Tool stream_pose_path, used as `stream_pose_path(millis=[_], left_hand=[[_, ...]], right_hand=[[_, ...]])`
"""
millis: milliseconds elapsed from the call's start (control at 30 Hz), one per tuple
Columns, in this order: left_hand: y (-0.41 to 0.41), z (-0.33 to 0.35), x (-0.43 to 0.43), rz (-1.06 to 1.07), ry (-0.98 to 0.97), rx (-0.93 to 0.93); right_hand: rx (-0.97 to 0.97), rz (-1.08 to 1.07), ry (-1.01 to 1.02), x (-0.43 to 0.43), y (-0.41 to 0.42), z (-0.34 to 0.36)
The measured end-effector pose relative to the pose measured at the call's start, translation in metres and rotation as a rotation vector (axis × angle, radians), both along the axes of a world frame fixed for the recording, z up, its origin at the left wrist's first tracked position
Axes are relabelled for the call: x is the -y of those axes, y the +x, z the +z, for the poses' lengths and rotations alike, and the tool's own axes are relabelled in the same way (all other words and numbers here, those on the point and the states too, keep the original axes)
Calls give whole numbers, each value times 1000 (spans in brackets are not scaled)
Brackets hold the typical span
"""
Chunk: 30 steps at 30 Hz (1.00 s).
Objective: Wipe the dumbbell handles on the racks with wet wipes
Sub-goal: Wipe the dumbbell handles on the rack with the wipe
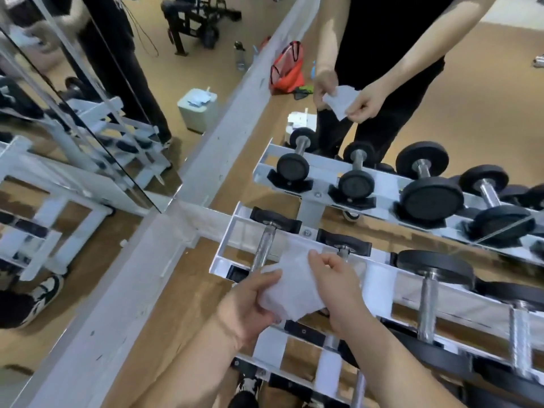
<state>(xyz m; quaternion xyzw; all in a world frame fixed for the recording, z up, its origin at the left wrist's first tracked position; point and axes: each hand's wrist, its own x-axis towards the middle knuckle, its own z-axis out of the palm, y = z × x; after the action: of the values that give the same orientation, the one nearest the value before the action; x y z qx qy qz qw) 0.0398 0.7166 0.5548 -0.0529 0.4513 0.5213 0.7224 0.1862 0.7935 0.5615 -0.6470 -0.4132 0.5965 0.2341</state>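
Both hands hold one white wet wipe point(290, 290) above the left end of the rack point(222, 252). The left hand point(250, 304) has its fingers curled around the left side of the wipe, and the right hand point(338, 290) pinches the right side between thumb and fingers. The wipe is just beside the leftmost dumbbell handle point(263, 251); I cannot tell if they touch. Heavier dumbbells point(435, 265) lie toward the rack's right end. The mirror point(471, 98) behind repeats the rack.

no readable text, labels, brands or numbers anywhere in view
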Motion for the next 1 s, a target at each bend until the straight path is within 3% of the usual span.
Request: stream_pose_path(millis=[133,300,367,500,600,667,733,800,900,1000], left_hand=[[-7,3,-11,71,14,-78],[-28,9,-30,120,-54,-363],[-37,9,-37,117,-67,-617],[-43,-4,-61,-81,63,-1324],[-52,-41,-80,-182,222,-1642],[-58,-76,-90,-430,196,-1635],[-61,-103,-96,-707,108,-1477],[-64,-118,-96,-703,91,-1308],[-76,-129,-88,-621,175,-1329],[-86,-134,-86,-582,206,-1363]], right_hand=[[116,189,62,-10,5,-13],[103,277,-4,-13,8,-24],[89,283,-29,-13,6,-29],[121,377,-25,-20,-17,-48],[186,456,-69,-18,-42,-67],[194,510,-106,-15,-57,-75],[195,556,-119,-18,-67,-84],[172,570,-161,-20,-77,-97],[158,630,-207,-17,-81,-110],[139,549,-217,-10,-77,-110]])
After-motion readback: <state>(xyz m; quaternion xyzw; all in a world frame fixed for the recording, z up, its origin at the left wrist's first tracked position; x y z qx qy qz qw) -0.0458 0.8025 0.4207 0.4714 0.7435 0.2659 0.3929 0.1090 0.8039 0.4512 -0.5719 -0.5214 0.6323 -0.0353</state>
